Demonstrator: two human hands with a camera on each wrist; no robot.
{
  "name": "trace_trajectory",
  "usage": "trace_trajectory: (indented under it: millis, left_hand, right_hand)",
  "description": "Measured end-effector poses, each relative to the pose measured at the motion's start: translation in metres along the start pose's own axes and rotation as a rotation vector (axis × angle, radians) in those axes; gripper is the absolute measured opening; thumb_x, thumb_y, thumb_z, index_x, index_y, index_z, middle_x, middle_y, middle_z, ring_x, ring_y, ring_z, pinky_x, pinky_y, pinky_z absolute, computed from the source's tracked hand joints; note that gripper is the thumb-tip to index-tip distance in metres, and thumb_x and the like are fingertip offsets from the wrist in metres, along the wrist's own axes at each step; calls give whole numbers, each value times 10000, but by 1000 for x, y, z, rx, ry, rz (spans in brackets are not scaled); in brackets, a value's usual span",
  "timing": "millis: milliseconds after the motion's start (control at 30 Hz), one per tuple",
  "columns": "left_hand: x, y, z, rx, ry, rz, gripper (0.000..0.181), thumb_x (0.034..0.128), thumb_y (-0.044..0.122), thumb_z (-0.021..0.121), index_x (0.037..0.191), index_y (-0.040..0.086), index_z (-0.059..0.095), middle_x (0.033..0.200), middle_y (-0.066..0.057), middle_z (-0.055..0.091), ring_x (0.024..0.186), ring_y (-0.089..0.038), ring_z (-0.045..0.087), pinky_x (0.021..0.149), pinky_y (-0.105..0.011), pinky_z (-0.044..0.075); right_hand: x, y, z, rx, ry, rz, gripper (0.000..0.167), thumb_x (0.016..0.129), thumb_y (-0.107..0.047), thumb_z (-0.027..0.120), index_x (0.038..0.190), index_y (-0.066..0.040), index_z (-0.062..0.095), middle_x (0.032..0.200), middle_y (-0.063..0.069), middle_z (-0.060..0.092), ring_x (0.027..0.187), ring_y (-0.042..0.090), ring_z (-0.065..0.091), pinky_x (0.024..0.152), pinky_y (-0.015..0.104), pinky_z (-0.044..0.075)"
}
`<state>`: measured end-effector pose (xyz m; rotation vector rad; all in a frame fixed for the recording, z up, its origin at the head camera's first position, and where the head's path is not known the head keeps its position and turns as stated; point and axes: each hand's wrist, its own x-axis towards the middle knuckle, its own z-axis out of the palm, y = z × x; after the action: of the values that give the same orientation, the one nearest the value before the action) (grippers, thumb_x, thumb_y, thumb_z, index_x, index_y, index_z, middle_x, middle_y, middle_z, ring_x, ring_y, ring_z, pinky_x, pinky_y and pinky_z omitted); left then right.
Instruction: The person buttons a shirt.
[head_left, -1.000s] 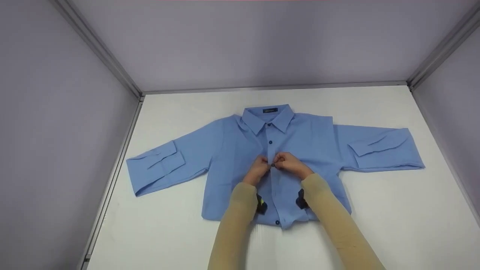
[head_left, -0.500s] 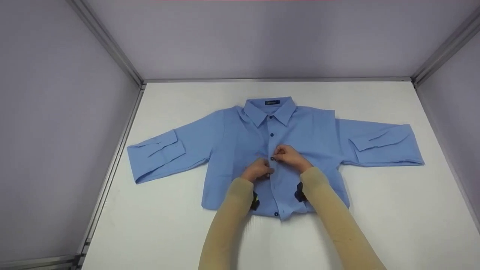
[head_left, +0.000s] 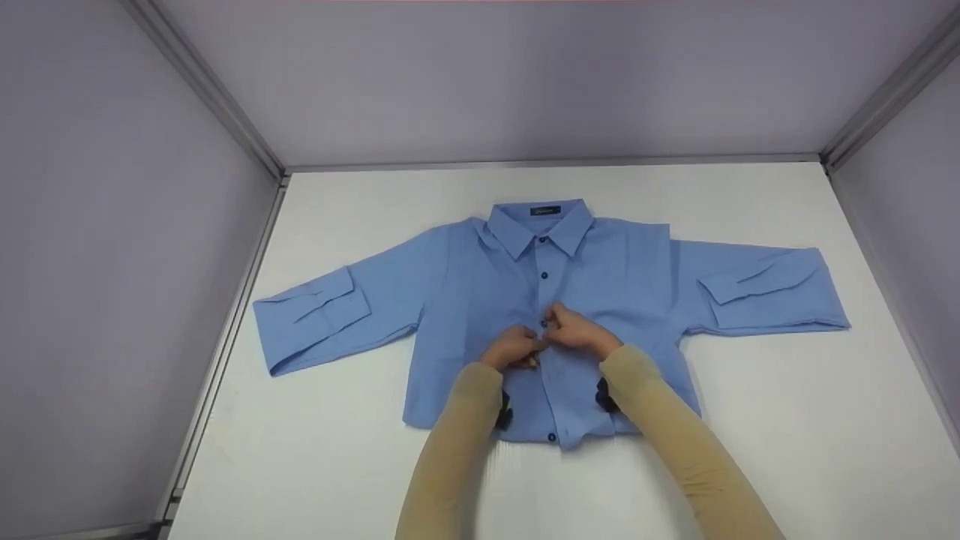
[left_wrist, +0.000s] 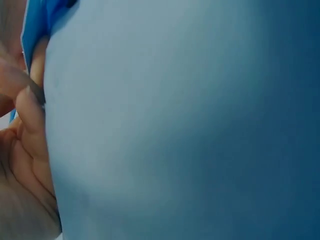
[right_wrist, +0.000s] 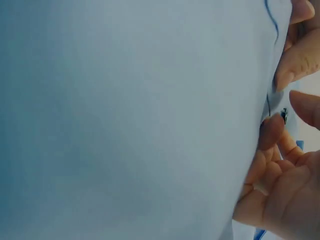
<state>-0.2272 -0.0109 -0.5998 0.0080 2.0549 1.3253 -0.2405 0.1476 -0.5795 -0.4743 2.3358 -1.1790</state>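
A blue long-sleeved shirt (head_left: 495,300) lies front side up, collar at the far side, dark buttons down its front strip. At mid-chest, just below a dark button (head_left: 544,323), the left hand (head_left: 513,346) pinches the strip's edge with curled fingers. Touching it from the other side, the right hand (head_left: 576,330) grips the strip beside that button. In the right wrist view, the shirt cloth (right_wrist: 140,110) covers most of the picture, with fingers at its edge and a small dark button (right_wrist: 284,116) near them. Cloth (left_wrist: 150,100) also fills the left wrist view, partly hiding the fingertips.
The shirt's sleeves (head_left: 390,285) spread to both sides with their cuffs folded back, on a white table (head_left: 315,465). Grey panels (head_left: 480,82) with metal rails stand behind and at both sides. A lower button (head_left: 552,436) sits near the shirt's near edge.
The left hand first moved down the strip from the button, then came back close against the right hand. The right hand's fingers have shifted around the button. The head view has tilted slightly.
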Motion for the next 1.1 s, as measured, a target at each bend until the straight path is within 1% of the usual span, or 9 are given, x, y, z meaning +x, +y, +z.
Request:
trace_trajectory:
  millis: [267,433,500,667,700,833,933,1000,1100]
  left_hand:
    - [12,-6,-12,-84,61,27,319,844,165,574,544,79,510,474,-31,510,402,-107,491,418,-229,417]
    - [15,-4,-20,-136,69,15,268,866,143,550,617,45,550,512,-52,533,443,-122,526,456,-235,445]
    - [16,-3,-23,-130,62,22,259,872,135,543,629,47,550,525,-54,537,457,-123,527,465,-228,441]
    - [19,-5,-28,-106,13,93,282,814,67,526,537,78,475,533,-40,529,499,-119,536,508,-226,443]
    - [18,-5,-28,-111,-3,108,270,794,52,517,528,76,481,543,-38,535,515,-121,544,526,-232,451]
    - [15,-8,-29,-138,-61,155,181,757,-2,502,607,5,602,617,-47,578,588,-133,577,605,-261,479]
    - [13,-10,-29,-83,-62,201,139,761,-27,534,770,-46,670,683,-58,612,612,-121,576,620,-248,473]
    - [14,-11,-29,-4,-43,235,157,760,-17,564,858,-34,686,726,-47,633,622,-95,563,612,-224,461]
    - [15,-12,-30,70,-27,277,157,760,24,603,884,5,698,752,-39,645,637,-83,550,606,-211,449]
  right_hand:
    - [15,2,3,-6,39,27,231,812,35,441,1041,59,421,987,209,511,823,284,483,760,382,397]
    - [29,11,1,58,35,37,233,819,30,414,1049,33,453,1051,214,505,903,328,483,821,433,377]
    - [39,28,2,109,28,-24,171,827,-20,441,993,-15,481,972,151,522,826,270,488,774,374,394]
    - [39,28,-4,139,-7,-71,70,804,-86,512,827,-20,515,734,80,495,619,186,419,621,299,366]
    - [32,14,-6,110,-20,-35,70,797,-70,515,796,0,515,710,86,497,606,189,424,618,308,372]
    - [19,1,-3,9,-94,-25,231,827,-136,521,616,-84,442,550,-14,393,482,89,337,511,243,313]
    - [12,-6,1,-53,-158,42,360,850,-214,521,537,-141,358,485,-49,305,423,60,269,450,224,273]
    - [9,-8,2,-64,-185,97,412,844,-262,548,503,-156,341,453,-50,280,393,59,248,418,222,257]
    - [7,-9,4,-57,-181,142,443,807,-280,609,474,-151,347,434,-46,273,376,66,238,397,224,246]
